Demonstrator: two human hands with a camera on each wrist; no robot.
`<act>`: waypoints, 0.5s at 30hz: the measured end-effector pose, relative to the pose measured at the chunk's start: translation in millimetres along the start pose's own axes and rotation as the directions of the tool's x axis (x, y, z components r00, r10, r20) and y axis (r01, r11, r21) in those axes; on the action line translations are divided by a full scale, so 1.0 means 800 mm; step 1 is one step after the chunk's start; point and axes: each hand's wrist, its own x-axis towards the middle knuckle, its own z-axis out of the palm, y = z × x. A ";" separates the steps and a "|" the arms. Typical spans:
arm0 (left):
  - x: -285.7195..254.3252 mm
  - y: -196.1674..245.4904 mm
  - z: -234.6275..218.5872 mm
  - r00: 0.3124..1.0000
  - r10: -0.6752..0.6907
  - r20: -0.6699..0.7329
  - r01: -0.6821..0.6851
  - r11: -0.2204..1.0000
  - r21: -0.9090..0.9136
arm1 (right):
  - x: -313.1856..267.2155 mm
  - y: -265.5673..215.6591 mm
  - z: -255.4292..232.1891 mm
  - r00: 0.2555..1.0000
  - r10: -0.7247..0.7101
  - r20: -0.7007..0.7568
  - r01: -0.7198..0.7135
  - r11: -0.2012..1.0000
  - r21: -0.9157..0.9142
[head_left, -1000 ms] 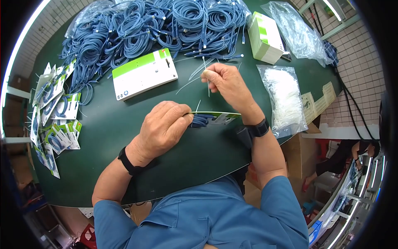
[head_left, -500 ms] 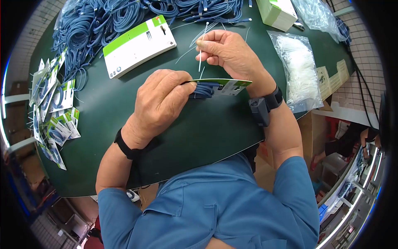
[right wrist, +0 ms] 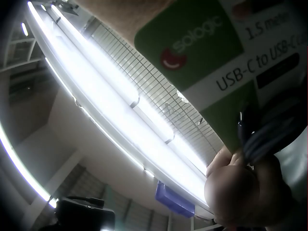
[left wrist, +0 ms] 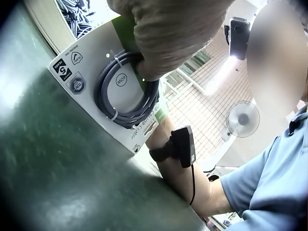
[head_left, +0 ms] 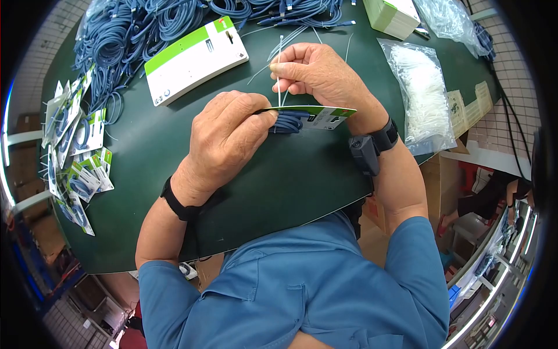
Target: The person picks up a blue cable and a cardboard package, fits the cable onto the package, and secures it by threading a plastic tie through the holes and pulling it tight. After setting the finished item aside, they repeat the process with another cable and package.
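Note:
In the head view my left hand grips a green-and-white cable card by its left end, holding it above the table. A coiled blue USB-C cable lies against the card's face. Thin ties hold the coil to the card in the left wrist view. My right hand pinches a thin white zip tie between thumb and fingers, upright behind the card, its lower end right at the card's top edge. Another tie end sticks up beside it. The right wrist view shows the card's printed green corner close up.
A stack of cards lies ahead, with a large heap of blue cables behind it. Carded cables pile up at left. At right are a bag of white zip ties and a white-and-green card stack. Loose ties lie mid-table.
My right hand has moved with the zip tie closer to my left hand, bringing the tie down to the card's top edge. The left hand keeps its hold. The head view has shifted.

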 end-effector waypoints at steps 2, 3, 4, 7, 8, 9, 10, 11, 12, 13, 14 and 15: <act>-0.001 0.000 0.000 1.000 0.002 -0.004 -0.002 1.000 -0.002 | 0.000 0.000 0.001 1.000 0.009 0.003 -0.009 1.000 -0.004; -0.001 0.000 0.000 1.000 0.002 -0.004 -0.002 1.000 -0.002 | 0.000 0.001 0.001 1.000 0.019 0.007 -0.019 1.000 -0.010; -0.001 0.000 0.000 1.000 0.002 -0.005 -0.002 1.000 -0.003 | 0.001 0.001 0.002 1.000 0.029 0.010 -0.029 0.999 -0.015; -0.001 0.000 0.000 1.000 0.004 -0.008 -0.004 1.000 -0.002 | 0.001 0.000 0.003 0.999 0.043 0.026 -0.043 0.999 -0.032; 0.000 0.000 0.000 1.000 0.001 -0.004 -0.001 1.000 0.000 | 0.000 -0.001 0.004 0.998 0.049 0.037 -0.048 0.998 -0.043; 0.000 0.001 -0.001 1.000 -0.002 -0.001 0.002 1.000 0.001 | 0.000 -0.002 0.004 0.997 0.056 0.047 -0.053 0.997 -0.055; 0.000 0.001 -0.001 1.000 -0.005 0.003 0.005 1.000 0.003 | 0.000 -0.003 0.004 0.997 0.055 0.048 -0.052 0.997 -0.055; 0.000 0.002 -0.001 1.000 -0.004 0.003 0.004 1.000 0.004 | 0.000 -0.004 0.004 0.993 0.047 0.108 -0.040 0.997 -0.071; 0.000 0.002 -0.001 1.000 -0.007 0.003 0.007 1.000 0.007 | -0.001 -0.005 0.003 0.985 0.041 0.169 -0.027 0.996 -0.086; 0.000 0.003 -0.002 1.000 -0.011 0.004 0.011 1.000 0.009 | -0.001 -0.006 0.002 0.973 0.035 0.229 -0.013 0.995 -0.100; 0.001 0.003 -0.002 1.000 -0.014 0.003 0.014 1.000 0.013 | -0.002 -0.009 0.002 0.972 0.034 0.231 -0.011 0.995 -0.101; 0.001 0.004 -0.003 1.000 -0.013 0.002 0.013 1.000 0.017 | -0.004 -0.012 0.002 0.970 0.015 0.241 0.005 0.997 -0.080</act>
